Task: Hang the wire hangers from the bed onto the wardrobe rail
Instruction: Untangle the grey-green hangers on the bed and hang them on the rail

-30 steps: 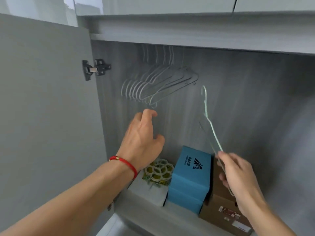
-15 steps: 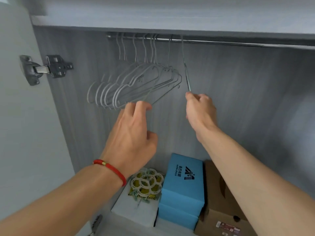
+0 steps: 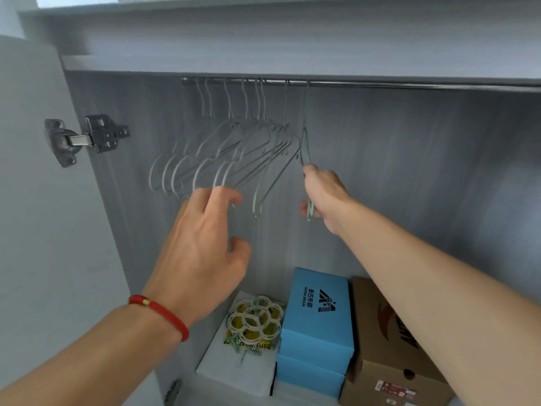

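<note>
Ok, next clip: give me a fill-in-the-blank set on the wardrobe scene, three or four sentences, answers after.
1. The right hand grips a green ____ whose hook is over the rail.
2. The left hand wears a ____ bracelet at the wrist.
3. On the wardrobe floor, the blue boxes stand between a brown cardboard box and a white flower-shaped ____ rack.
4. The white hangers hang to the ____ of the one being gripped.

Missing words: hanger; red; peg; left
</note>
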{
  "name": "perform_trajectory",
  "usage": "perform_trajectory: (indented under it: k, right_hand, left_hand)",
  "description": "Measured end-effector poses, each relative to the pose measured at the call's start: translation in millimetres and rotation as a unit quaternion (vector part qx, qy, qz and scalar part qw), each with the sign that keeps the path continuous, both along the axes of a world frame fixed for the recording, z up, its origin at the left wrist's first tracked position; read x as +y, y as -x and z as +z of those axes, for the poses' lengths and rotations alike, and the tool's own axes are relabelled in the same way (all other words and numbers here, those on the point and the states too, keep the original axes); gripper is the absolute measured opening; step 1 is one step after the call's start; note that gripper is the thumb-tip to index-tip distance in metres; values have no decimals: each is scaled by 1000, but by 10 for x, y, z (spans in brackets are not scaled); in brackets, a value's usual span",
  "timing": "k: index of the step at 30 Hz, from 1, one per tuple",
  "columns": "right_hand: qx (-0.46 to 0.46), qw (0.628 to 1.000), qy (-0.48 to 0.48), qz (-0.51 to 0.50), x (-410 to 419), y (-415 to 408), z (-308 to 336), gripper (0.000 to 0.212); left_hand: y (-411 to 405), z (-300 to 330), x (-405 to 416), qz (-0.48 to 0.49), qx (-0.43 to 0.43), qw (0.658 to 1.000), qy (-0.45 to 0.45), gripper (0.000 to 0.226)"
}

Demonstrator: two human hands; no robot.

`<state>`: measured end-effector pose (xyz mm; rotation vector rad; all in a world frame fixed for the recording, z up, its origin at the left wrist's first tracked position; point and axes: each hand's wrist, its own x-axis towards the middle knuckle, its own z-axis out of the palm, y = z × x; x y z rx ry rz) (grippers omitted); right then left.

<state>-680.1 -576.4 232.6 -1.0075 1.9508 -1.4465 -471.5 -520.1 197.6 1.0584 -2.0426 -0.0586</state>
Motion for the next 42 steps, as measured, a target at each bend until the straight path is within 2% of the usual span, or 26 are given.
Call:
perform_trajectory:
  k: [2,5,8,10,14,18,22,26,34,37,39,41,42]
  right_hand:
    - [33,999,-8,4,167,-27,-67,44]
    - [86,996,23,22,554,-100,-242,23]
    - [114,991,59,40,1056,-318,-467,19]
    - [106,990,64,63,1388,-529,-641,25]
    - [73,986,51,142,1917,-1091,-1046,18]
    - [24,965,-2,262,2237,-1863,-1441,20]
    - [0,905,-57,421,2559,-2677,-1864,22]
    - [57,817,-92,567,2915,-3457,-2170,24]
    - [74,673,-71,732,4042,-4932,-2440,26]
    - [78,624,-82,773,4405,-5246,-2541,37]
    - [77,595,-103,794,4559,-5372,-2598,41]
    - [90,568,-111,811,4662,-5440,-2664,43]
    - [106,563,-101,814,4692,-5456,-2691,44]
  left_hand:
    - [-98,83,102,4,1,1000,2,48]
    - [-291,149,342,6,13,1000,-4,45]
    - [-613,144,748,14,38,999,-28,41]
    - [-856,89,1033,31,64,995,-68,41]
    - [-1390,-88,1545,69,96,981,-154,40]
    - [-1961,-412,2071,145,160,956,-198,35]
    - [-2590,-799,2770,242,296,897,-224,31]
    - [-3278,-1204,3609,379,339,830,-229,28]
    - [-3934,-1918,5115,638,337,648,-244,25]
    - [-4109,-2130,5418,694,280,609,-263,25]
    - [-4255,-2291,5533,749,215,566,-271,35]
    - [-4379,-2354,5581,799,209,505,-251,48]
    - [-4445,-2350,5595,806,222,498,-232,51]
